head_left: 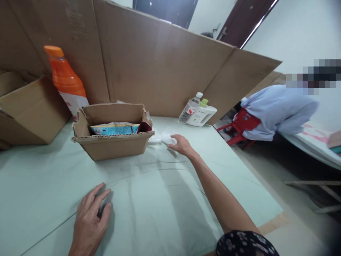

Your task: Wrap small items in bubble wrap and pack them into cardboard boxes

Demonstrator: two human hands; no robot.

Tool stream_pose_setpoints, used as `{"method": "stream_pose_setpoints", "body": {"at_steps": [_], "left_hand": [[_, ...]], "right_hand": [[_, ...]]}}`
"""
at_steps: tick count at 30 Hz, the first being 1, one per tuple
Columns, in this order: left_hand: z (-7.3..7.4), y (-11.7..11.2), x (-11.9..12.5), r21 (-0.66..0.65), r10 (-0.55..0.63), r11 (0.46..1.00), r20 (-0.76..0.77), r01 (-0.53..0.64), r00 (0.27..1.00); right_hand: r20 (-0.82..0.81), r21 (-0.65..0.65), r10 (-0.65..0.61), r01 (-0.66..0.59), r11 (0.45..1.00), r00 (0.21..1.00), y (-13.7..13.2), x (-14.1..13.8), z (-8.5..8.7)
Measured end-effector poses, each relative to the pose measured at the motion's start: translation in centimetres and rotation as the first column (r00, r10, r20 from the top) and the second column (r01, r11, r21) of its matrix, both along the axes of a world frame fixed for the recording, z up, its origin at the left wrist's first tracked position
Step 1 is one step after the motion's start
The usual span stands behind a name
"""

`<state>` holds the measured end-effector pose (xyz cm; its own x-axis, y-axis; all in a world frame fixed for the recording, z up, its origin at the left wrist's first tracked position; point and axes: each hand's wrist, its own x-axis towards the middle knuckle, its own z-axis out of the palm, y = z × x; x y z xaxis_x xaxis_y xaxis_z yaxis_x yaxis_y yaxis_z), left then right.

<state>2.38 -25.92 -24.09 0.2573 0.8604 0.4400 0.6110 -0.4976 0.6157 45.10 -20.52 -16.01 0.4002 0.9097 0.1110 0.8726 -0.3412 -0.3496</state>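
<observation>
My left hand (90, 218) lies flat on the pale green table cover (165, 199), fingers stretched out, holding nothing. My right hand (181, 144) reaches far across the table and its fingers close on a small white packet (167, 138) lying just right of an open cardboard box (112, 142). The box holds a blue and yellow snack bag (114, 128) and a dark red packet (144, 127).
A tall orange bottle (66, 80) stands behind the box. A larger cardboard box (29, 113) sits at the left. A clear water bottle (189, 111) and a white pump bottle (202, 114) lean against the cardboard wall (160, 67). A person in light blue (277, 110) sits on a red chair at right.
</observation>
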Motion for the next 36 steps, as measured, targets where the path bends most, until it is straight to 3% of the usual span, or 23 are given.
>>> {"method": "stream_pose_setpoints", "body": {"at_steps": [3,8,12,16,19,23,29,33,36], "left_hand": [[0.0,0.1,0.0,-0.017,0.012,1.0,0.02,-0.012,1.0],[0.6,-0.2,0.0,-0.138,0.044,0.99,0.065,-0.035,0.997],[3.5,0.0,0.5,-0.315,0.154,0.944,0.154,-0.1,0.976],[7.6,3.0,2.1,-0.376,0.315,0.909,0.339,-0.179,0.887],[9.2,6.6,3.6,-0.368,0.342,0.916,0.511,-0.159,0.788],[9.1,9.5,4.4,-0.377,0.318,0.921,0.579,-0.099,0.751],[8.4,8.9,3.8,-0.288,0.318,0.941,0.575,-0.177,0.754],[8.0,9.4,2.9,-0.305,0.27,0.947,0.577,-0.104,0.771],[7.6,8.8,1.9,-0.32,0.287,0.94,0.554,-0.118,0.781]], "right_hand": [[0.047,-0.008,-0.056,0.057,0.998,0.997,-1.6,-0.2,-0.7],[0.09,0.01,-0.036,0.035,0.999,0.995,-6.2,-1.1,0.3],[0.025,0.129,0.093,-0.095,0.987,0.995,-8.8,-3.0,1.5],[-0.268,0.272,0.294,-0.221,0.937,0.918,-5.6,-7.5,2.1],[-0.477,0.288,0.354,-0.238,0.928,0.805,-1.8,-11.4,1.8],[-0.557,0.313,0.323,-0.167,0.935,0.765,0.2,-15.0,1.0],[-0.508,0.327,0.331,-0.177,0.928,0.795,-0.4,-17.1,0.5],[-0.469,0.299,0.362,-0.241,0.923,0.806,-0.9,-15.7,0.6],[-0.297,0.243,0.291,-0.223,0.944,0.909,-2.4,-12.0,0.7]]}}
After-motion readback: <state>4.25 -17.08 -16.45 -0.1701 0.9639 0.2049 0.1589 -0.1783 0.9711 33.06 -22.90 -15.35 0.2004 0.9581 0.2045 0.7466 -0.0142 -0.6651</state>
